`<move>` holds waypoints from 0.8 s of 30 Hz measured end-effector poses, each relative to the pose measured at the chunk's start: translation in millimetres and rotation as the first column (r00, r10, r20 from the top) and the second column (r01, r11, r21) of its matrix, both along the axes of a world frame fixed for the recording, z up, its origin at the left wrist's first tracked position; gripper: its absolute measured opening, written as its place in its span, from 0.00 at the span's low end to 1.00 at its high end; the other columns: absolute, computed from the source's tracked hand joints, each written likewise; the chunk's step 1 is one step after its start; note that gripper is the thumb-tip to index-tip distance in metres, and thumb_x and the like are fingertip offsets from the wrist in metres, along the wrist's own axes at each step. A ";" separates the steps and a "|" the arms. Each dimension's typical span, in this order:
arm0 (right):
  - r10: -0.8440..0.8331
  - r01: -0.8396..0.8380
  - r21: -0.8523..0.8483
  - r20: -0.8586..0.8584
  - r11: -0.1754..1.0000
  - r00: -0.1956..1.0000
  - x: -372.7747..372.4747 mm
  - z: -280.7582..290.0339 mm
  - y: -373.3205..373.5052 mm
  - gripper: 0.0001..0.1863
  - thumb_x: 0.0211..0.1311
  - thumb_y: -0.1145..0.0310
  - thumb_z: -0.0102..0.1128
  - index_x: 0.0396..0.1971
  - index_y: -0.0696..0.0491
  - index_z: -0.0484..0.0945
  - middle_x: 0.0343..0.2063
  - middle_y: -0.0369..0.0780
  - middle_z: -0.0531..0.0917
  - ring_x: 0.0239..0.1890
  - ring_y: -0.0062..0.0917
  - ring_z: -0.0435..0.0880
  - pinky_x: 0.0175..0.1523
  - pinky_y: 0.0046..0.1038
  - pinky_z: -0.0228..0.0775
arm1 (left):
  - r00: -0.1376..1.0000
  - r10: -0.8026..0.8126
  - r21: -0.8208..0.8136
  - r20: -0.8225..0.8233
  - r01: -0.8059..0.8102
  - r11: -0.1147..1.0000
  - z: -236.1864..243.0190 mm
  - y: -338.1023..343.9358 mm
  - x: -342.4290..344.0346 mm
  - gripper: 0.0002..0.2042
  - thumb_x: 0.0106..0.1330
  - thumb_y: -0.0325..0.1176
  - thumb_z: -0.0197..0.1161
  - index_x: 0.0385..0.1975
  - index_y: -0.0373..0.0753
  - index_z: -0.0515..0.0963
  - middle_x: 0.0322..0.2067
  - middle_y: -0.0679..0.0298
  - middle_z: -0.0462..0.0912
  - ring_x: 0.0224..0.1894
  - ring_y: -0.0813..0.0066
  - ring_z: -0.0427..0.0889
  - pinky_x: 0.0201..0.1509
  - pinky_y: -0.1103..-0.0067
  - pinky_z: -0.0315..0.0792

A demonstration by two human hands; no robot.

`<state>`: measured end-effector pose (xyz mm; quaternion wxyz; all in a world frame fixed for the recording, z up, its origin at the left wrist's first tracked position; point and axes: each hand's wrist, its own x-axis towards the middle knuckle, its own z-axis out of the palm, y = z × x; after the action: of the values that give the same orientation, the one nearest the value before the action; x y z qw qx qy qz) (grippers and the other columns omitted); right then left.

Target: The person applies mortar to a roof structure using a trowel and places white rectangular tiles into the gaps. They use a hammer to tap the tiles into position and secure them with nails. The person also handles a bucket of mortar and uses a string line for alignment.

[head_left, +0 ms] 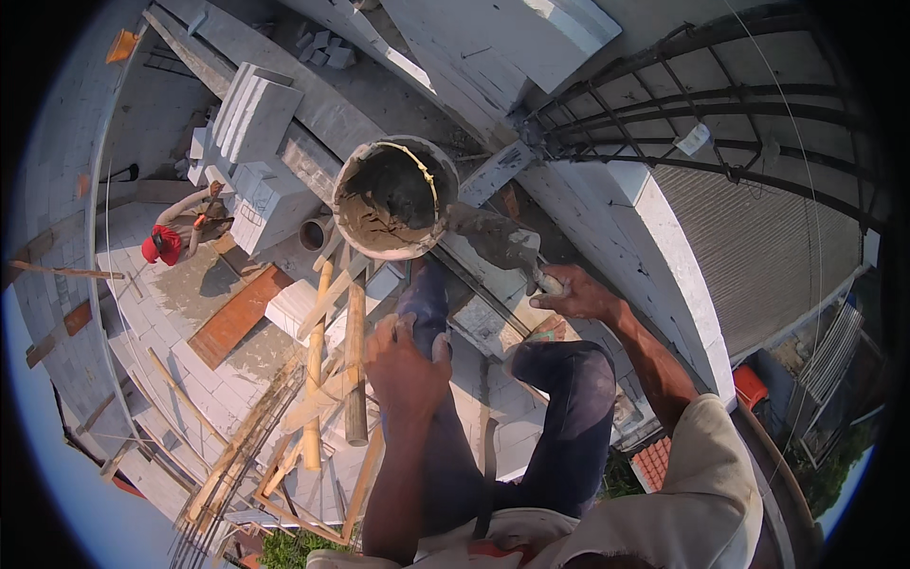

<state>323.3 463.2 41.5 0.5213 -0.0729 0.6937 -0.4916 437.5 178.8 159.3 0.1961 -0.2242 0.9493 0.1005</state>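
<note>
My right hand (583,292) is closed round the handle of a trowel (495,239). Grey mortar coats the trowel's blade, which points left toward a bucket (353,228) and reaches close to its right side. Wet grey mortar (396,190) lies in the bucket, and a pale handle curves along the inside of the rim. On my left leg, below the bucket, rests my left hand (408,365), thumb apart from loosely bent fingers. It shows nothing in its grasp.
Pale blocks (270,194) are stacked left of the bucket. Wooden and bamboo poles (355,370) stand near my left leg. A co-worker in a red head covering (163,245) bends lower down at left. A rebar cage (682,95) arches across the upper right, beside a block wall (664,256).
</note>
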 end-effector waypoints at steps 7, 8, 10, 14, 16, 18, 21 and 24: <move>-0.194 0.324 0.291 -0.399 0.900 0.896 59.3 15.3 139.4 0.25 0.69 0.56 0.63 0.56 0.58 0.76 0.30 0.46 0.83 0.28 0.31 0.78 0.36 0.40 0.70 | 0.936 -0.348 0.084 0.057 0.343 0.936 -30.8 24.6 -80.3 0.22 0.58 0.44 0.75 0.48 0.37 0.85 0.46 0.54 0.85 0.51 0.52 0.83 0.59 0.62 0.72; -0.185 0.377 0.309 -0.505 0.873 0.843 69.6 20.1 145.9 0.24 0.69 0.58 0.63 0.57 0.58 0.75 0.31 0.47 0.83 0.29 0.34 0.79 0.36 0.40 0.71 | 0.911 -0.403 0.091 0.087 0.396 0.914 -32.7 27.8 -87.2 0.21 0.58 0.44 0.74 0.48 0.38 0.85 0.46 0.54 0.86 0.50 0.52 0.84 0.57 0.61 0.74; -0.152 0.480 0.289 -0.709 0.828 0.689 82.4 17.2 156.6 0.22 0.69 0.63 0.62 0.58 0.58 0.73 0.34 0.50 0.83 0.31 0.40 0.82 0.38 0.41 0.73 | 0.877 -0.468 0.130 0.109 0.454 0.881 -37.8 37.8 -97.9 0.21 0.59 0.45 0.73 0.47 0.37 0.85 0.44 0.54 0.86 0.51 0.50 0.84 0.57 0.61 0.75; 0.034 0.564 0.322 -0.887 0.760 0.461 71.2 3.6 149.8 0.24 0.66 0.72 0.63 0.61 0.59 0.72 0.41 0.52 0.83 0.35 0.47 0.87 0.41 0.43 0.81 | 0.792 -0.595 0.250 0.136 0.554 0.794 -58.4 53.0 -111.4 0.23 0.64 0.46 0.70 0.52 0.36 0.82 0.47 0.51 0.86 0.54 0.48 0.83 0.60 0.62 0.74; 0.150 0.574 0.461 -0.849 0.677 0.506 57.8 0.2 141.3 0.26 0.66 0.73 0.60 0.64 0.58 0.71 0.40 0.51 0.82 0.34 0.44 0.88 0.39 0.42 0.83 | 0.735 -0.676 0.350 0.055 0.620 0.702 -73.9 52.7 -116.1 0.24 0.66 0.46 0.69 0.54 0.36 0.80 0.49 0.49 0.85 0.54 0.47 0.83 0.61 0.62 0.74; 0.254 0.581 0.557 -0.815 0.594 0.521 42.3 -9.9 133.1 0.28 0.65 0.75 0.58 0.66 0.59 0.70 0.39 0.50 0.82 0.34 0.42 0.89 0.38 0.42 0.85 | 0.661 -0.750 0.420 0.015 0.677 0.604 -83.2 57.0 -120.7 0.24 0.68 0.47 0.67 0.57 0.36 0.79 0.51 0.49 0.84 0.56 0.48 0.82 0.62 0.62 0.73; 0.367 0.592 0.651 -0.758 0.476 0.539 39.6 -19.1 133.3 0.31 0.64 0.78 0.56 0.69 0.60 0.68 0.38 0.49 0.81 0.34 0.38 0.89 0.36 0.40 0.86 | 0.578 -0.813 0.479 0.061 0.698 0.532 -81.0 72.1 -126.8 0.26 0.69 0.46 0.65 0.60 0.33 0.75 0.56 0.46 0.81 0.61 0.46 0.78 0.67 0.63 0.70; 0.416 0.581 0.708 -0.706 0.400 0.574 53.6 -19.2 143.8 0.33 0.63 0.78 0.56 0.70 0.61 0.67 0.38 0.48 0.80 0.32 0.36 0.88 0.35 0.39 0.86 | 0.513 -0.848 0.488 0.133 0.711 0.506 -76.7 79.1 -128.8 0.27 0.70 0.45 0.64 0.61 0.32 0.74 0.58 0.45 0.79 0.64 0.46 0.76 0.69 0.63 0.69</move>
<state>376.9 607.0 22.3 0.0582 0.0487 0.9965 0.0358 308.7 258.0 82.6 0.4270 0.2646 0.8541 0.1345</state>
